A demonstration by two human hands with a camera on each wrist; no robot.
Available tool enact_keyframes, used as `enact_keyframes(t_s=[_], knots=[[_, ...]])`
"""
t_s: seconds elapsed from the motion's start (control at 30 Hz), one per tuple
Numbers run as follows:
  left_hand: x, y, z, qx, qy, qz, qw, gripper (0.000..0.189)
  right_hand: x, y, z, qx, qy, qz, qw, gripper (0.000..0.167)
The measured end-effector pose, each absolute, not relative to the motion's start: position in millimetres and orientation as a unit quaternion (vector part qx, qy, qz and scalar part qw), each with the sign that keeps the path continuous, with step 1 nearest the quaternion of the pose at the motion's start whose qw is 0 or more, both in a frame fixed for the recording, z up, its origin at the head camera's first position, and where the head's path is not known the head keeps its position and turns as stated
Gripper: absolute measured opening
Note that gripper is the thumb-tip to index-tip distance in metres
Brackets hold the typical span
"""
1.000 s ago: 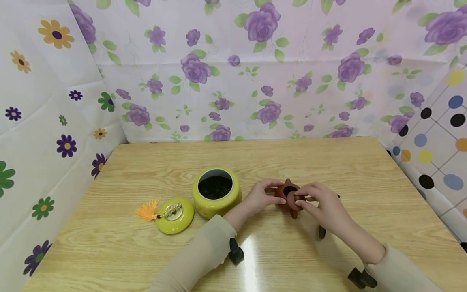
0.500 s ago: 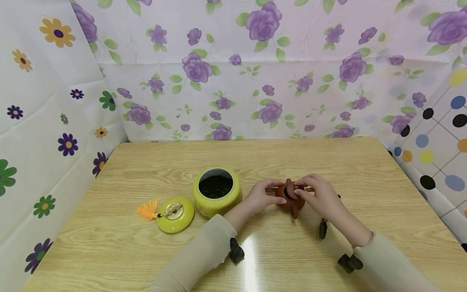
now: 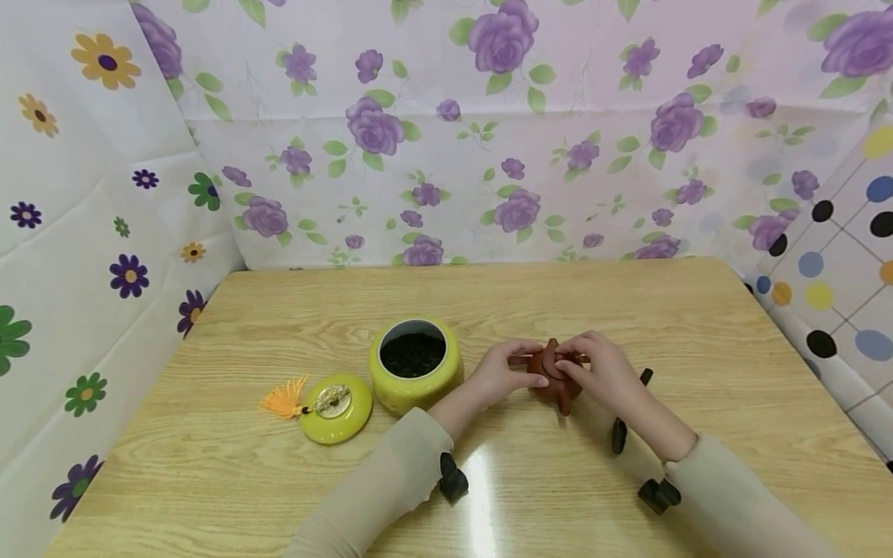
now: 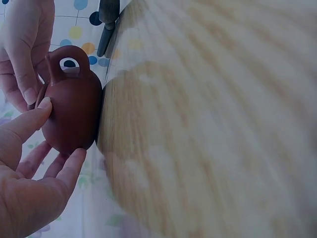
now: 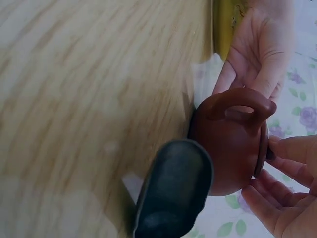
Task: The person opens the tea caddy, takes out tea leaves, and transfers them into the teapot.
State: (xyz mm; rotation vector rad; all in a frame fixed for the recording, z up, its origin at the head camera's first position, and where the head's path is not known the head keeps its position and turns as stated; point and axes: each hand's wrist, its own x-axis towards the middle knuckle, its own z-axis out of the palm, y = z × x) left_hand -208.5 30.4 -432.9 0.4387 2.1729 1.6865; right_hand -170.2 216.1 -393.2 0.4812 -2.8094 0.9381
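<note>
A small reddish-brown clay teapot stands on the table, its loop handle facing the near edge in the head view. My left hand holds the pot's body from the left, thumb on the near side and fingers round the far side. From the right, my right hand pinches the knob of the teapot lid. The lid sits over the pot's opening, and its seam with the body shows in the right wrist view. Whether it is fully seated, I cannot tell. My fingers mostly cover the knob.
Left of the pot stands a yellow jar holding dark tea leaves. Its yellow lid with an orange tassel lies beside it. A dark scoop-like tool lies under my right forearm. Patterned cloths surround the table.
My right hand has brought the teapot lid left from the pot's right side, tilted at first, down onto the opening. My left hand stays round the pot.
</note>
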Motion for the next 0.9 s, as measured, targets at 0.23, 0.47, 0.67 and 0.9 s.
enact_keyframes(t_s=[0.23, 0.47, 0.67, 0.9], knots=[[-208, 31, -431, 0.158, 0.771, 0.591, 0.176, 0.048, -171, 215, -394, 0.156, -0.937, 0.303, 0.069, 0.014], [-208, 31, -431, 0.161, 0.775, 0.585, 0.174, 0.048, -171, 214, -394, 0.152, -0.939, 0.300, 0.068, 0.016], [-205, 30, -428, 0.169, 0.777, 0.581, 0.171, 0.048, -169, 213, -390, 0.151, -0.938, 0.302, 0.075, 0.020], [-190, 27, -417, 0.186, 0.845, 0.483, 0.136, 0.057, -167, 211, -385, 0.151, -0.936, 0.302, 0.098, 0.027]])
